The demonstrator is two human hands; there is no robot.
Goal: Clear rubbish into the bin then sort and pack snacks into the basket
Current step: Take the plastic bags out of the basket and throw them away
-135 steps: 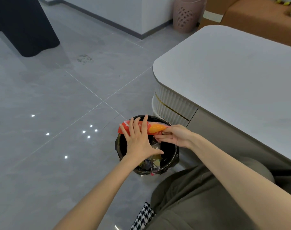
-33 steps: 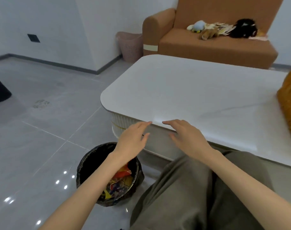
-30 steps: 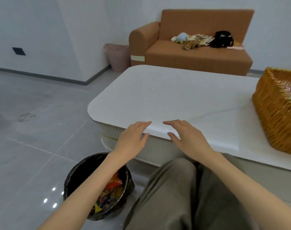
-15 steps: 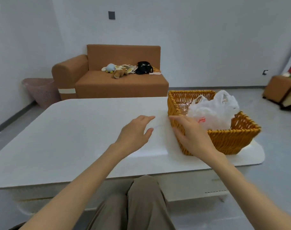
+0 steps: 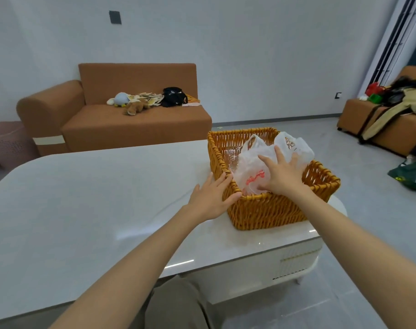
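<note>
The desk beside the basket shows no rubbish, so the clearing looks done. The left hand touches the basket's near corner, grip wide; the right hand, grip wide too, rests on the white bag inside the basket, and the sorting seems not yet begun

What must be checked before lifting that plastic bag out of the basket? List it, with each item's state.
1. Left hand steadying the basket: ok, fingers rest on its near-left corner.
2. Right hand gripping the plastic bag: not ok, spread fingers only lie on it.
3. Bag handles free: ok, both stick up above the rim.
4. Basket fully on the table: ok, near its right end.
5. Bag's contents: cannot tell.
</note>
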